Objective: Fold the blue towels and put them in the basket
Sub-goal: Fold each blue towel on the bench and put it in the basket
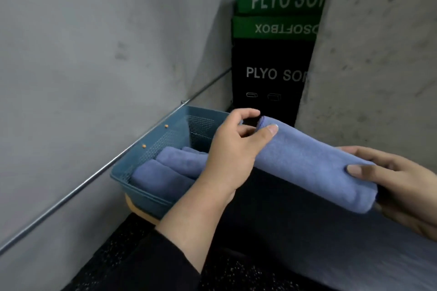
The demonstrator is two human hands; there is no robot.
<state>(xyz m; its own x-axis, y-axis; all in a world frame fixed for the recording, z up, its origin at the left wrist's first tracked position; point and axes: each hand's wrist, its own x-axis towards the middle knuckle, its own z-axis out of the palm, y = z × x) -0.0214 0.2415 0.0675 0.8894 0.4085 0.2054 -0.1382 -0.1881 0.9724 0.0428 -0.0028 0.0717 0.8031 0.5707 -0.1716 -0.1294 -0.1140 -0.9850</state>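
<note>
Head view showed a rolled blue towel (314, 163) held up between both hands, slanting from upper left down to lower right, above a dark surface and just right of the basket (151, 198). The left hand (234, 149) gripped the towel's far end, its thumb laid along the top and its fingers (243, 114) curled over the back of the roll. The right hand (402, 184) grasped the near end, thumb pressed on top and the other fingers wrapped underneath. The teal mesh basket sat against the grey wall (94, 54) at the left, resting on a pale wooden edge (142, 214). Inside it lay two folded blue towels (170, 170), side by side, filling the near part; the far part showed bare mesh. The left forearm crossed over the basket's right rim, hiding that side. A thin metal rail (94, 172) ran along the wall just behind the basket. Further back stood a black and green box (272, 73) printed "PLYO SOF", wedged between the wall and a grey concrete column (378, 54) that rose close behind the towel. A dark speckled sleeve (153, 264) covered the left arm below the wrist
</note>
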